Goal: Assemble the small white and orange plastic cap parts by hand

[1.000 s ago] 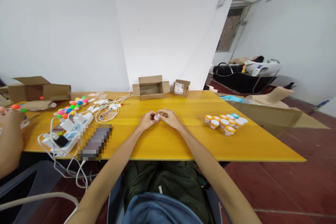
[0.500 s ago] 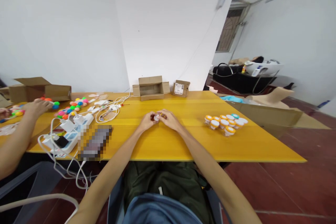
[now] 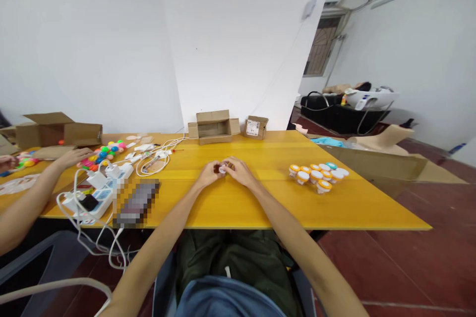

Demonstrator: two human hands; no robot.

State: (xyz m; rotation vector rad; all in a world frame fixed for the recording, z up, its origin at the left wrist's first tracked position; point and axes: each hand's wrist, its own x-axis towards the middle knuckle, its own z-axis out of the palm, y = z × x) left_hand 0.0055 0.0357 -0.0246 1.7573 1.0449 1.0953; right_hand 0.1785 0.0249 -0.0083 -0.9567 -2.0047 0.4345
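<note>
My left hand [image 3: 210,173] and my right hand [image 3: 238,171] meet over the middle of the table, both with curled fingers. Between their fingertips they grip a small clear, whitish container [image 3: 222,170]; the fingers cover much of it, and its lid cannot be made out. To the right of my right hand stands a group of several small clear jars [image 3: 316,176] with orange, white and teal lids.
The yellow table [image 3: 238,208] carries an open cardboard box [image 3: 214,131] and a smaller box [image 3: 256,127] at the back. Leftward lie a phone [image 3: 137,203], a power strip [image 3: 106,193] with cables, and colourful balls [image 3: 106,153] near a co-worker's hand [image 3: 74,157].
My hands stay together on the small container with hardly any movement. At the left, the co-worker's hand has come right and down toward the nearer coloured balls. The view has shifted slightly.
</note>
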